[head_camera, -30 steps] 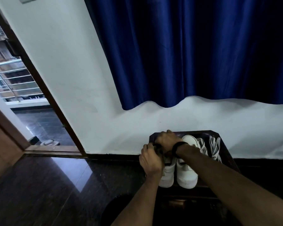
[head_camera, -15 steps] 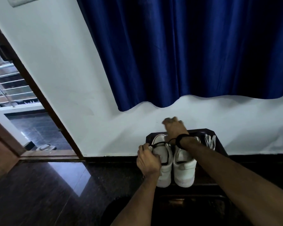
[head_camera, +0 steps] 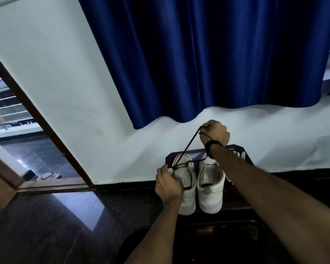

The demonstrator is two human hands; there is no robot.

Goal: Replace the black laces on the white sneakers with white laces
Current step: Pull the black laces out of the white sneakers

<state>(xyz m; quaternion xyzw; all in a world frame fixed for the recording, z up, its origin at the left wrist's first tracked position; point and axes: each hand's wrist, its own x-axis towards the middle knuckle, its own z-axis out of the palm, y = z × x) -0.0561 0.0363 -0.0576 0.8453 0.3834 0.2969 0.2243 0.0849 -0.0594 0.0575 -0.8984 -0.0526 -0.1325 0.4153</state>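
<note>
pulling the black lace (head_camera: 187, 147) out, your right hand (head_camera: 215, 133) has its fingers curled round it, raised up and away from the left shoe (head_camera: 187, 180). your left hand (head_camera: 168, 182) grips that shoe near its tongue, pinning it on the bench (head_camera: 236, 148). the lace runs taut, slanting from the eyelets by your left hand up to the right. the right shoe (head_camera: 210, 189) sits just beside. white laces (head_camera: 243, 155) lie behind your right forearm.

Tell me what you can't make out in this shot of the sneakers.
- White laces: head view, mostly hidden behind the right forearm.
- Left sneaker eyelets: covered by the left hand.
- Black lace end: hidden inside the right hand.
</note>
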